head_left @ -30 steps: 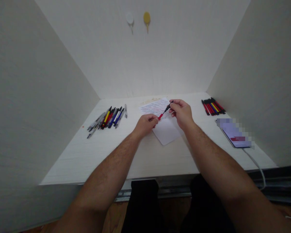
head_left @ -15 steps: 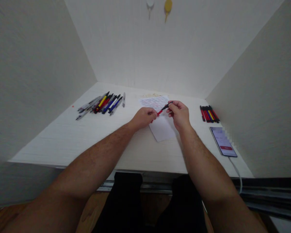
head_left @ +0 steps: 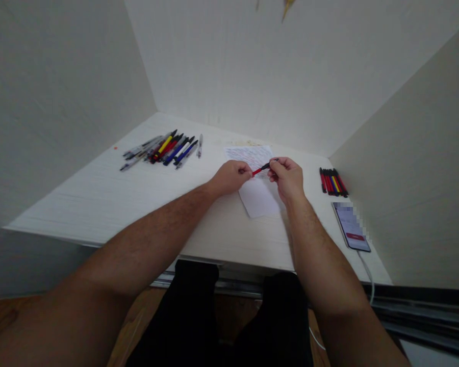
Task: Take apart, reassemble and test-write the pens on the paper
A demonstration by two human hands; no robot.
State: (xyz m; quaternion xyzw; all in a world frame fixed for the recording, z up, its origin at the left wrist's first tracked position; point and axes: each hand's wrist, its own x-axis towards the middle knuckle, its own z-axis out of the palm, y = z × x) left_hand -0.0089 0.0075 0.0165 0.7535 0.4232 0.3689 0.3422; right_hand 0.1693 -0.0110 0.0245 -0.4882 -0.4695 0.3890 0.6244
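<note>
A red and black pen (head_left: 257, 171) is held between my two hands, above the paper. My left hand (head_left: 234, 177) pinches its red end. My right hand (head_left: 288, 176) grips the black end between thumb and fingers. Beneath the pen lies a sheet of paper (head_left: 258, 199), its far part covered in scribbled lines and its near part blank. Whether the pen's two parts are joined or apart, I cannot tell.
A loose pile of pens (head_left: 168, 148), clear, blue, red and yellow, lies at the left of the white table (head_left: 110, 204). At the right, several pens (head_left: 333, 182) lie in a row behind a phone (head_left: 351, 227) with a white cable (head_left: 368, 270). Walls enclose three sides.
The view has tilted and shifted slightly. Both hands keep hold of the pen in nearly the same place over the paper. The piles have not changed.
</note>
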